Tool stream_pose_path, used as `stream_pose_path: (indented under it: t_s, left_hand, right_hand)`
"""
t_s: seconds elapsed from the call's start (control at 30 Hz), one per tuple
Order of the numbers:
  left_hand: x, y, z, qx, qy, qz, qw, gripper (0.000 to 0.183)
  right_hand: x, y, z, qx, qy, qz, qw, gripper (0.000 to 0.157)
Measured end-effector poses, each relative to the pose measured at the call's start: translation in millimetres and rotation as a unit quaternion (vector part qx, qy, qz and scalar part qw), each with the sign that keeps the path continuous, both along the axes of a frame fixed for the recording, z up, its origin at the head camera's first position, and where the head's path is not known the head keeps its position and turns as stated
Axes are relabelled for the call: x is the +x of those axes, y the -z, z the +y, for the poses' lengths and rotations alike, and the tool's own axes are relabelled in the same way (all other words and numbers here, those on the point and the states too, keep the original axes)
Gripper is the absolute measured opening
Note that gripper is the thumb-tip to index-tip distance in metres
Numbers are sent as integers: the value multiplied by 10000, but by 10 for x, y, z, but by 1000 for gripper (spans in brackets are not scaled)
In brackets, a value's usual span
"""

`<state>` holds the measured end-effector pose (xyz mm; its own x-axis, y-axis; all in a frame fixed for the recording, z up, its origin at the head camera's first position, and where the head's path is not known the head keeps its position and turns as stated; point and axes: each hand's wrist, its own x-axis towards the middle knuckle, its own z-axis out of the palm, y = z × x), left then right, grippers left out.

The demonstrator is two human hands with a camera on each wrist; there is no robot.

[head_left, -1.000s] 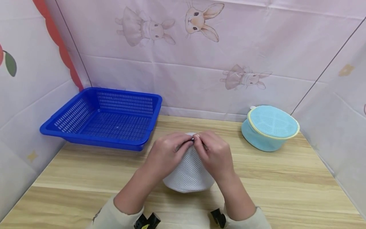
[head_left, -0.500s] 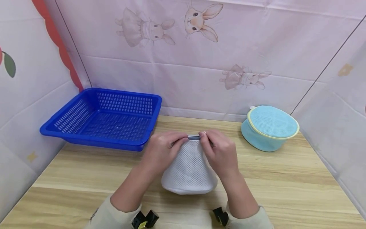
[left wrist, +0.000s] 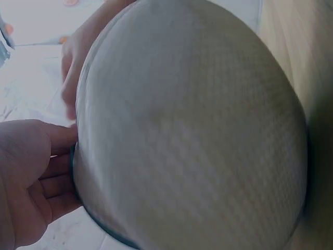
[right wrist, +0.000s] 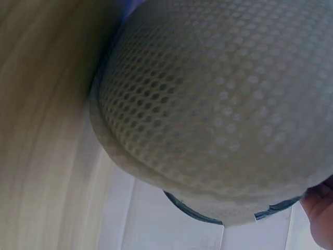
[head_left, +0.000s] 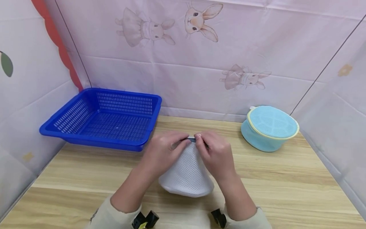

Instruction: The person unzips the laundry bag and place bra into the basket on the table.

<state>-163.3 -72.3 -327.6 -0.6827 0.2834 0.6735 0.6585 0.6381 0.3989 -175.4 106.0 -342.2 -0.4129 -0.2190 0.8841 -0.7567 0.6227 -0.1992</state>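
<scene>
A white mesh laundry bag with a rounded, flared base stands in the middle of the wooden table, between both hands. Along its top runs a dark grey-blue zipper. My left hand pinches the left part of this zipped edge between thumb and fingers. Close by on the right, my right hand pinches the zipper line too, leaving a short stretch of it bare between the hands. The bag's mesh wall fills most of the left wrist view. In the right wrist view, part of the right hand shows at the dark zipper edge.
At the back left sits a blue plastic basket with slotted walls. A light blue mesh bag with yellow trim stands at the back right. Rabbit-printed cloth walls close off the back and sides of the table.
Both hands first drew apart along the zipper, baring a stretch of it. Since then the right hand has come slightly back leftward, and the bag's base has shifted a little left.
</scene>
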Motion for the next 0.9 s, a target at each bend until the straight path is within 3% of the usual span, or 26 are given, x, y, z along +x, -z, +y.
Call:
stream_pose_path:
  t_s: [0.17,0.73,0.9]
  left_hand:
    - [18,8,42,-86,200,84,9997,17]
    - [-32,4,-11,188,23,258,9995,9]
    - [-32,-14,-35,249,-59,124,9996,11]
  right_hand:
    - [12,22,-44,86,-56,-3,9999,18]
    - [-3,-9,18,-26,82,67,9999,12]
    - [-9,-16,51,-161,128,24,9998,12]
